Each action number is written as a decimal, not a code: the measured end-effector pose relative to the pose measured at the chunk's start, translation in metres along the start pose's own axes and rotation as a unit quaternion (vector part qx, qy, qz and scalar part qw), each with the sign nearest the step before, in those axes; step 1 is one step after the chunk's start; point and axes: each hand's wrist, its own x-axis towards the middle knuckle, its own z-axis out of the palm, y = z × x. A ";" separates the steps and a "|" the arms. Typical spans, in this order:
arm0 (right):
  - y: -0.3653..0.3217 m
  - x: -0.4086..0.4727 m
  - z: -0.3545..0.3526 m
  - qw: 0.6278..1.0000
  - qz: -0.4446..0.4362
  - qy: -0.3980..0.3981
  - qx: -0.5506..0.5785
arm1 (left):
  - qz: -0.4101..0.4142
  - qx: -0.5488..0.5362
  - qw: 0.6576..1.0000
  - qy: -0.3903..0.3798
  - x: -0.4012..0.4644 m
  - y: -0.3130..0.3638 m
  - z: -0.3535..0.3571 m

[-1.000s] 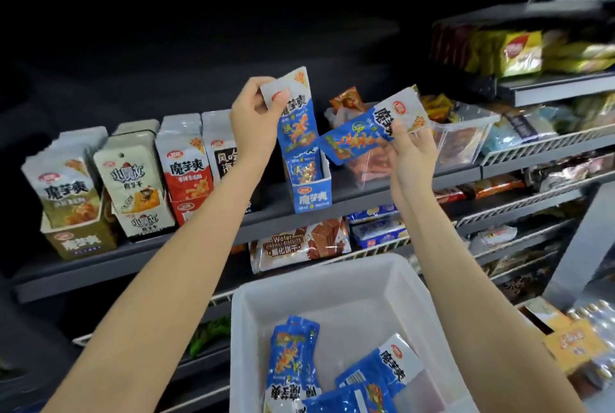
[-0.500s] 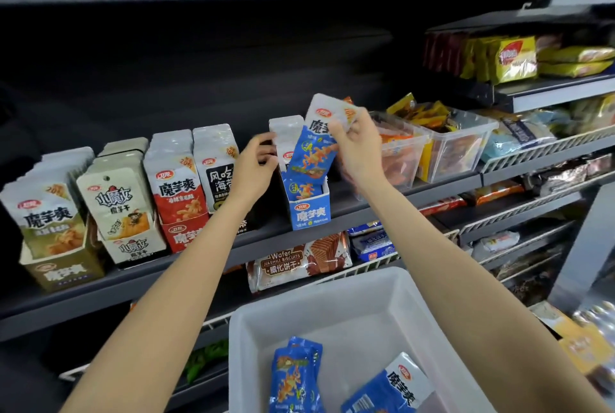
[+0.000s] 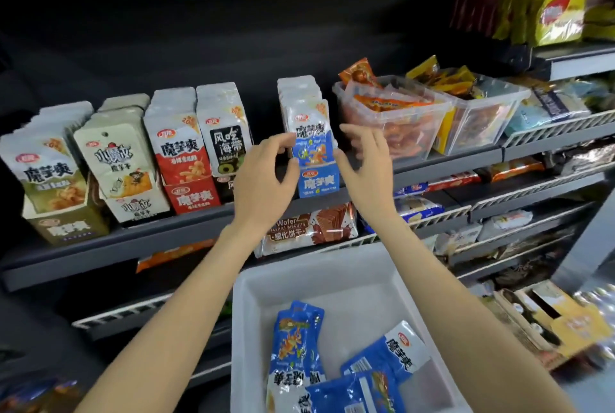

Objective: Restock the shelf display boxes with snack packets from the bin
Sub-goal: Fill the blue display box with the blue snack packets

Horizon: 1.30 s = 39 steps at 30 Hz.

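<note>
A small blue display box (image 3: 318, 183) stands on the dark shelf (image 3: 166, 239), holding a row of upright blue-and-white snack packets (image 3: 312, 133). My left hand (image 3: 266, 179) is at the row's left side, its fingertips touching the front packet's edge. My right hand (image 3: 364, 163) is at the right side with fingers spread, the thumb against the packet and box edge. Neither hand holds a packet. Below, the white bin (image 3: 256, 293) holds several more blue packets (image 3: 296, 342), lying flat.
Left of the blue box stand olive (image 3: 63, 226), white (image 3: 133, 208), red (image 3: 194, 198) and black-labelled (image 3: 228, 143) display boxes full of packets. Clear tubs of orange snacks (image 3: 406, 120) sit right of it. Wafer biscuits (image 3: 309, 229) lie on the shelf below; cardboard boxes (image 3: 549, 319) are at lower right.
The packet my right hand carried now stands at the front of the blue box. Both hands have let go and dropped beside the row. The camera has moved closer.
</note>
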 end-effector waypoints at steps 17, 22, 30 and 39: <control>0.077 -0.196 -0.042 0.713 0.061 -0.685 -0.139 | -0.074 0.191 0.818 -0.537 -0.198 -0.061 0.047; 0.071 -0.215 -0.025 0.647 -0.003 -0.742 -0.173 | 0.025 0.236 0.743 -0.626 -0.205 -0.065 0.047; 0.088 -0.195 -0.027 0.663 0.022 -0.704 -0.255 | 0.037 0.260 0.798 -0.543 -0.181 -0.073 0.058; 0.094 -0.193 -0.033 0.729 -0.112 -0.601 -0.307 | 0.082 0.212 0.793 -0.565 -0.177 -0.078 0.057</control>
